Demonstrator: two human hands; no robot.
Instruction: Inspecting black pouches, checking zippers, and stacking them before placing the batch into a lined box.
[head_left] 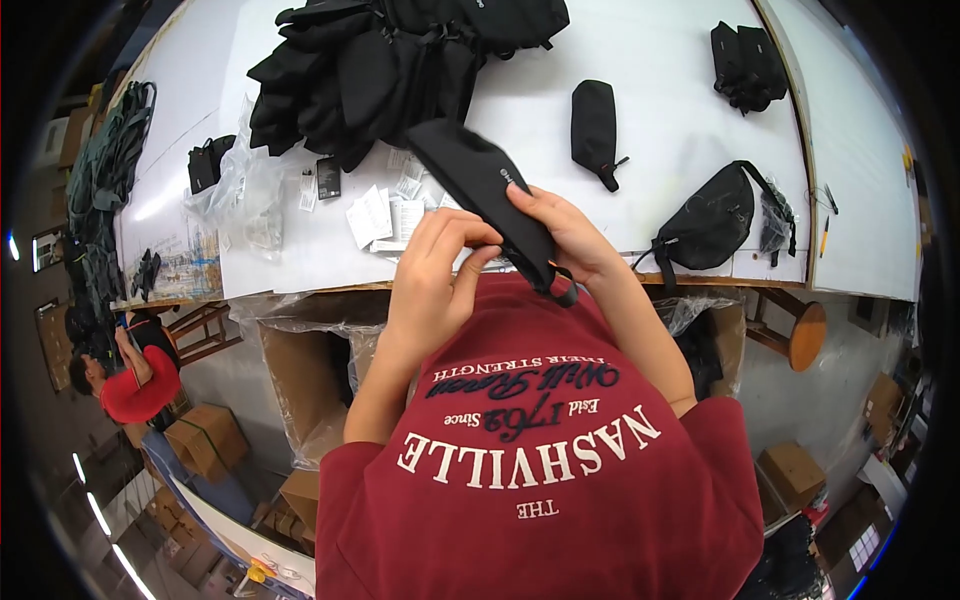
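Observation:
A long black zip pouch (478,172) is held slantwise just over the table's near edge, its loop end toward my body. My right hand (568,232) is closed round its lower right side, the thumb lying on the front face. My left hand (437,262) pinches at the pouch's left edge, thumb and fingers together; whether a zip pull is between them I cannot make out. Small white tags (385,218) lie on the table just beyond my left hand. Another black pouch (594,128) lies flat to the right, its strap end toward me.
A heap of black pouches (370,85) covers the far left-middle. Clear plastic bags (245,195) lie left. At right are a black waist bag (708,218) and small black pouches (748,65). Open cartons (300,370) stand below the table edge. A person in red (142,385) is at far left.

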